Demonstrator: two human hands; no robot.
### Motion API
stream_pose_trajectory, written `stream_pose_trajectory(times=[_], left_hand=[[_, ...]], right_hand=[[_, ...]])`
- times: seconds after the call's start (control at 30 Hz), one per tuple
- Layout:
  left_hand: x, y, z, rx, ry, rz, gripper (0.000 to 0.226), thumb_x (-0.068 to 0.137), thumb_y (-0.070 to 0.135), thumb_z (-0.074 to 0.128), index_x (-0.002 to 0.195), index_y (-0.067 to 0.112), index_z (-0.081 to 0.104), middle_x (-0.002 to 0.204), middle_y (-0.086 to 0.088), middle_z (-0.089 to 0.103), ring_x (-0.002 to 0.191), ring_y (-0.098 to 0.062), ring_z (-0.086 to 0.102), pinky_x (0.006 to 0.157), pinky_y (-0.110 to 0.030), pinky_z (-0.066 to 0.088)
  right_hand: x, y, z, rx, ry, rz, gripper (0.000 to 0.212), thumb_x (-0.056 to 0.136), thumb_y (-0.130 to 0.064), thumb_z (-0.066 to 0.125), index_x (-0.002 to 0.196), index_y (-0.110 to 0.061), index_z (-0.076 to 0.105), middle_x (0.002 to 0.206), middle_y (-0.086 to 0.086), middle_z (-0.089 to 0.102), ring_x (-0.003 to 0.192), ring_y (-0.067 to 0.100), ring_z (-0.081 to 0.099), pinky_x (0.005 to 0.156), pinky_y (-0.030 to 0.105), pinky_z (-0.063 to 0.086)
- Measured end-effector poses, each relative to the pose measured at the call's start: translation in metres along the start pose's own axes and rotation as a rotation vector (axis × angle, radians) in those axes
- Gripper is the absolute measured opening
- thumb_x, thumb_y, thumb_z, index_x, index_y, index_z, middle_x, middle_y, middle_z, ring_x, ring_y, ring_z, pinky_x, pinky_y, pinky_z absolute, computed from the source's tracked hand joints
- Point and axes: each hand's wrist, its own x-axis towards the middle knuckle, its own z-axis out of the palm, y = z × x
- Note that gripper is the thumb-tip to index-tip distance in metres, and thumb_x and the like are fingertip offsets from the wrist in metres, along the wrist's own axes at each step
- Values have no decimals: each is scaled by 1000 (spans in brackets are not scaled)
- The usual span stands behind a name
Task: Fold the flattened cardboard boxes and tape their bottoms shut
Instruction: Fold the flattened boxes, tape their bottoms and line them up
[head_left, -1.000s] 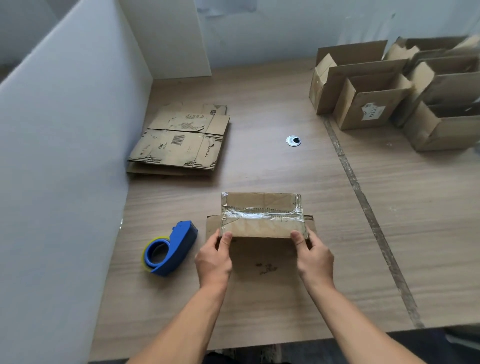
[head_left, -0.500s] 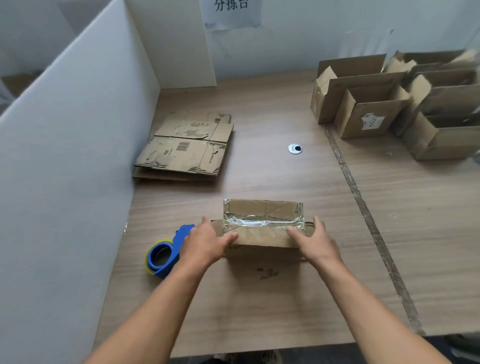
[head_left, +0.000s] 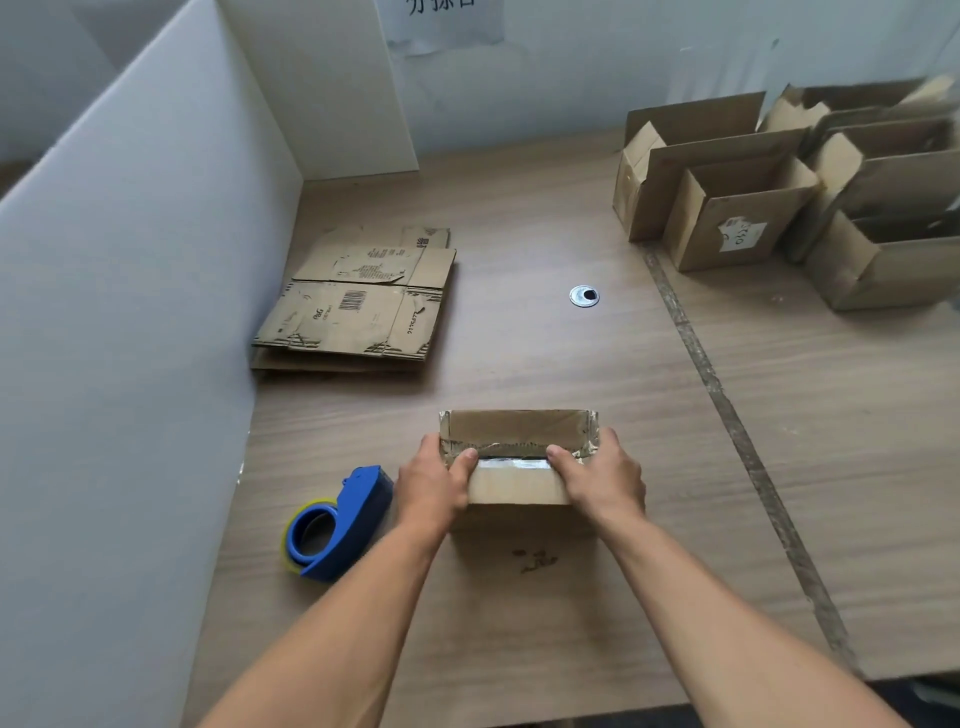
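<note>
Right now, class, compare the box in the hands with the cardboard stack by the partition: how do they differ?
The box is folded into shape; the stack lies flat. The box carries shiny tape on its seam; the stack shows none that I can see. The left hand and right hand grip the box; nothing touches the stack. Both are brown cardboard on the table.

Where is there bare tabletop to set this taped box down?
Bare: the middle, between the flat stack, the grommet and the taped box; also right of the seam, nearer than the finished boxes. Crowded: far right corner, and left by the tape dispenser.
</note>
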Motion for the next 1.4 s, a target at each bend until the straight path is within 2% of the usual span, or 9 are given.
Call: stream_pose_trajectory(times=[0.2,0.33,0.5,0.7,0.8,0.9,1.07,1.2,1.4], left_hand=[[12,-11,-17,19,-69,149,13,101,31,52,92,22,58,91,-2,64,85,-21,54,70,-30,37],[17,-22,-30,-508,-256,-41,27,104,20,48,94,17,73,91,-2,72,86,-19,64,74,-36,54],[6,-21,-32,-731,-258,-81,33,103,37,49,103,15,73,97,-1,75,87,-14,67,78,-40,55],[-11,-11,-41,-866,-107,102,59,84,60,61,129,21,63,124,4,69,120,-14,61,105,-40,47],[-10,-14,-55,-876,-133,166,72,73,75,62,129,30,63,133,3,62,126,-11,56,110,-40,43],[-12,-15,-71,-826,-274,282,62,71,58,70,127,32,65,129,3,65,121,-11,59,103,-39,48],[-19,-17,-83,-765,-328,399,56,64,33,66,119,25,60,123,11,65,119,-10,59,87,-34,52],[-16,-22,-88,-800,-330,378,82,62,56,77,136,35,49,125,9,63,114,-13,61,92,-37,54],[-22,-35,-88,-825,-283,467,86,56,65,84,127,26,56,117,6,67,112,-14,62,84,-26,53]], right_hand=[[10,14,-14,101,-42,-117,26,93,-36,65,114,-23,72,108,7,74,107,29,64,83,33,46],[18,24,-23,273,-140,-20,34,98,-44,54,114,-23,75,111,1,75,108,22,66,93,35,51],[8,23,-43,638,-349,88,34,104,-45,43,112,-25,69,100,-2,76,81,13,70,72,32,53],[-8,18,-56,872,-265,154,34,96,-62,47,111,-36,63,97,7,62,93,25,64,81,52,54],[-19,13,-63,917,-307,217,44,91,-68,50,115,-34,63,103,10,66,95,27,67,73,45,60],[-35,9,-59,872,-339,252,43,94,-57,55,113,-22,69,95,2,74,81,20,66,57,28,52],[-56,4,-54,920,-192,51,27,96,-17,63,123,-15,60,104,3,75,93,21,68,73,36,50],[-71,8,-56,941,-157,-189,49,90,-6,66,133,-24,51,127,-1,65,112,20,65,81,36,54],[-91,19,-61,849,-163,-355,102,57,-57,91,144,-41,40,137,-7,60,124,19,60,102,47,49]])
